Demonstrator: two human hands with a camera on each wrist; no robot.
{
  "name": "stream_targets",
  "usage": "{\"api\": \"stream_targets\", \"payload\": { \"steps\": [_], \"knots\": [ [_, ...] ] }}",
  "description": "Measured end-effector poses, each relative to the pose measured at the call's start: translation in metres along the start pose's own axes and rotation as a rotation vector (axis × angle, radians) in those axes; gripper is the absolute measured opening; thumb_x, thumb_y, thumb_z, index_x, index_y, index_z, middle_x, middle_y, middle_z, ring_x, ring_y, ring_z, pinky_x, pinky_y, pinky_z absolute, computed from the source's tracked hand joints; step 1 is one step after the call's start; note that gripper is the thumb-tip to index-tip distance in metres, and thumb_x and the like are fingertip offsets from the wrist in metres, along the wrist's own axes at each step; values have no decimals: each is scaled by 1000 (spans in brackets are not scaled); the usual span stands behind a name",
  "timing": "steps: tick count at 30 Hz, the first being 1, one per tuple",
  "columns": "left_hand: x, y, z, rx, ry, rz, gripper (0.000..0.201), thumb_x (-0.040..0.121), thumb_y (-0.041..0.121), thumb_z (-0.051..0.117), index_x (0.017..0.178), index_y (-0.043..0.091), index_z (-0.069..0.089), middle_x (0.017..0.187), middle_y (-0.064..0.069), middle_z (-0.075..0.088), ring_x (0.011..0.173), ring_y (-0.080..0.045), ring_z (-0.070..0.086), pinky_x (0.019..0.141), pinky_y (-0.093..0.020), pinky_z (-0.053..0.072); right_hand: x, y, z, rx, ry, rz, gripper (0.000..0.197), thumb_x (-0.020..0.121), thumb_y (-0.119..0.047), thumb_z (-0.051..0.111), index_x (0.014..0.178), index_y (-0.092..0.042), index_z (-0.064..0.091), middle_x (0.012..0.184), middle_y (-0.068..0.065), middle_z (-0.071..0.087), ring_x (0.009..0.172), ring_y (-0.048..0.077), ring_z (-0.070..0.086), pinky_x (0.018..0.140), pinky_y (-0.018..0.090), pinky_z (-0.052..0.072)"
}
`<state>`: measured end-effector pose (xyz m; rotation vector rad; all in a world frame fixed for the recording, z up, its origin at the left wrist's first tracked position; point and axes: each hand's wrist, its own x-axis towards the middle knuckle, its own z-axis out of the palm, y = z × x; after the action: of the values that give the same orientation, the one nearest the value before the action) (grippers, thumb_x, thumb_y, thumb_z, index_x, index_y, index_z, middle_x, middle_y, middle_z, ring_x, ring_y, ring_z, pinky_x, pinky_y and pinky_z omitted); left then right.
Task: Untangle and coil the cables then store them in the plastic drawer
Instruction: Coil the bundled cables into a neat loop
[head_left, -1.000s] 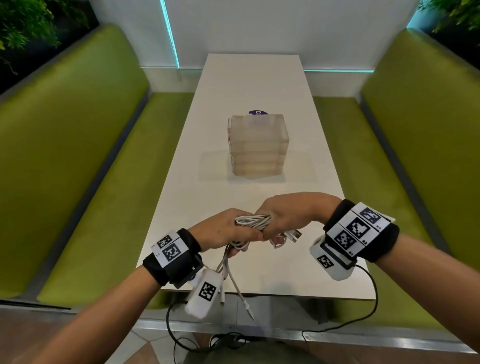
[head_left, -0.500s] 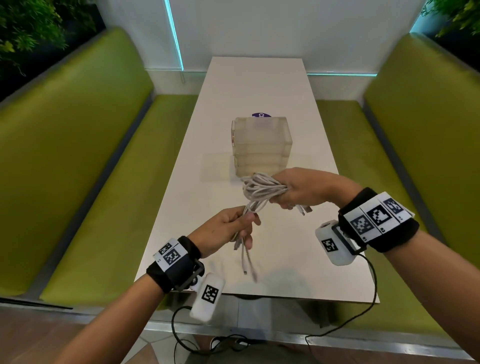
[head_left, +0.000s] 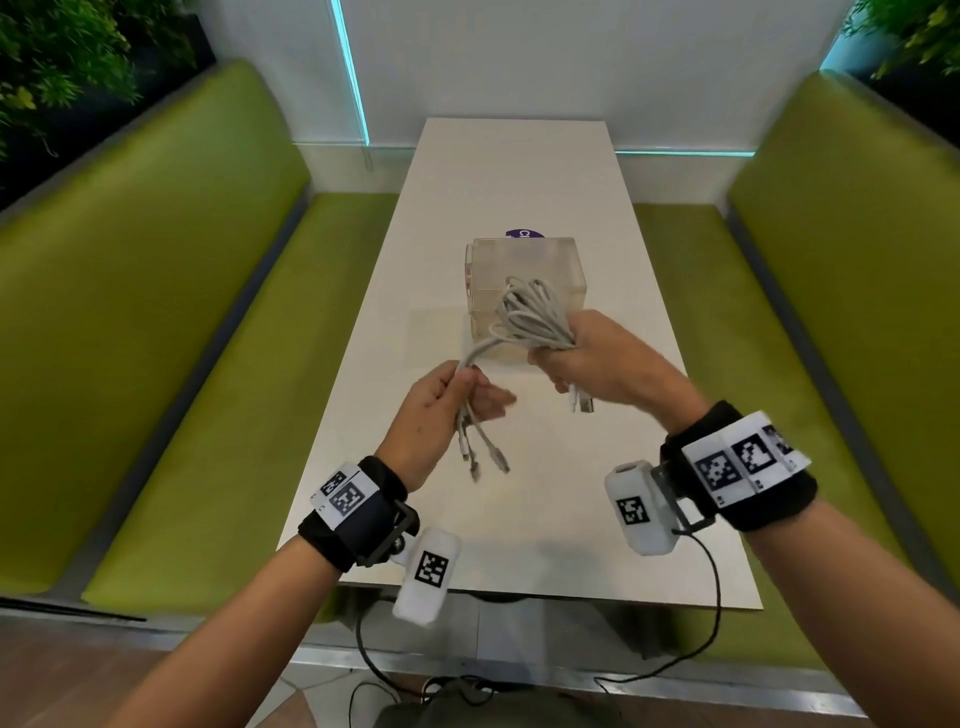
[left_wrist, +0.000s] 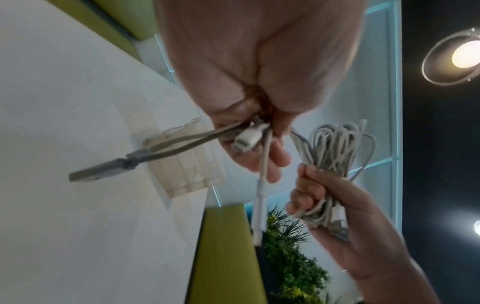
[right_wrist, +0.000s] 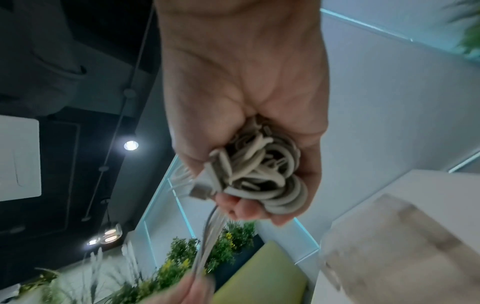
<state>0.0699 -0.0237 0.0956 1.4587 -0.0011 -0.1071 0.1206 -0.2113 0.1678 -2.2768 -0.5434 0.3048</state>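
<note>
My right hand (head_left: 582, 358) grips a coiled bundle of white cables (head_left: 535, 317), held up in front of the plastic drawer unit (head_left: 524, 265). In the right wrist view the bundle of white cables (right_wrist: 262, 170) fills the curled fingers, a USB plug sticking out. Loose strands run down and left to my left hand (head_left: 447, 400), which pinches them; several plug ends (head_left: 480, 457) dangle below it. The left wrist view shows the left hand (left_wrist: 257, 131) pinching the strands, a white plug (left_wrist: 248, 137) at the fingers and the bundle (left_wrist: 335, 148) to its right.
The translucent drawer unit stands mid-table on the long white table (head_left: 519, 171), drawers closed, a purple sticker (head_left: 524, 234) behind it. Green bench seats (head_left: 156, 312) flank the table on both sides. Sensor leads hang from my wrists below the near table edge.
My right hand has lifted the bundle up and away toward the drawer unit. The left hand stayed lower, and the strands between the two hands have drawn out.
</note>
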Motion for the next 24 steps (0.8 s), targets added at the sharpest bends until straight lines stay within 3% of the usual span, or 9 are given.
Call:
{"api": "stream_targets", "payload": {
  "steps": [3, 5, 7, 10, 12, 16, 20, 22, 24],
  "knots": [
    [3, 7, 6, -112, 110, 9, 27, 103, 19, 35, 105, 4, 57, 104, -16, 70, 98, -24, 68, 87, -37, 52, -3, 3, 28, 70, -11, 30, 17, 86, -42, 63, 82, -25, 65, 63, -11, 60, 54, 0, 55, 56, 20, 45],
    [4, 11, 9, -135, 182, 6, 28, 103, 20, 35, 110, 2, 55, 89, -10, 69, 76, -14, 68, 68, -25, 53, -2, 2, 43, 154, 5, 48, 24, 75, -51, 72, 86, -30, 68, 63, -13, 64, 54, -5, 56, 54, 14, 44],
    [5, 13, 15, -205, 213, -25, 24, 103, 17, 36, 118, 4, 50, 87, -8, 66, 71, -13, 66, 56, -20, 51, 1, 3, 57, 180, 35, 58, 35, 67, -56, 75, 88, -28, 69, 71, -8, 69, 64, 1, 63, 61, 23, 49],
    [7, 12, 14, -342, 217, -69, 41, 100, 2, 34, 135, 24, 33, 100, -9, 67, 79, -17, 69, 62, -26, 56, 3, 2, 68, 193, 34, 76, 21, 70, -48, 76, 77, -34, 63, 68, -10, 67, 58, -3, 59, 54, 19, 45],
    [5, 12, 13, -413, 191, -91, 47, 99, 1, 35, 140, 25, 31, 105, -7, 67, 85, -17, 70, 71, -28, 57, 4, 4, 70, 189, -17, 93, 18, 74, -42, 75, 73, -32, 61, 65, -10, 64, 50, -2, 55, 49, 15, 40],
    [3, 15, 15, -425, 158, -79, 34, 101, 11, 39, 133, 10, 49, 114, -8, 67, 97, -17, 67, 81, -26, 55, 4, 6, 73, 288, -57, 117, 16, 83, -29, 68, 81, -13, 66, 68, -1, 67, 56, 10, 57, 58, 24, 45],
    [1, 24, 6, -384, 103, -50, 34, 99, 22, 42, 124, 4, 55, 110, -9, 65, 100, -22, 59, 89, -32, 48, 3, 6, 70, 461, -88, 122, 9, 87, -17, 61, 91, -9, 64, 77, 7, 72, 71, 14, 67, 69, 32, 49],
    [-1, 24, 1, -313, 65, -36, 57, 87, 49, 58, 124, 5, 52, 110, -12, 60, 101, -24, 56, 89, -36, 47, 2, 4, 70, 443, -141, 119, 5, 87, -16, 61, 85, -12, 64, 74, 6, 70, 67, 10, 67, 68, 31, 48],
    [-2, 24, 2, -202, 58, -24, 82, 59, 63, 77, 122, 18, 50, 106, -10, 63, 91, -21, 62, 76, -32, 53, 1, 1, 74, 423, -178, 120, 4, 86, -14, 60, 84, -11, 63, 73, 5, 68, 63, 8, 65, 65, 29, 48]
  ]
}}
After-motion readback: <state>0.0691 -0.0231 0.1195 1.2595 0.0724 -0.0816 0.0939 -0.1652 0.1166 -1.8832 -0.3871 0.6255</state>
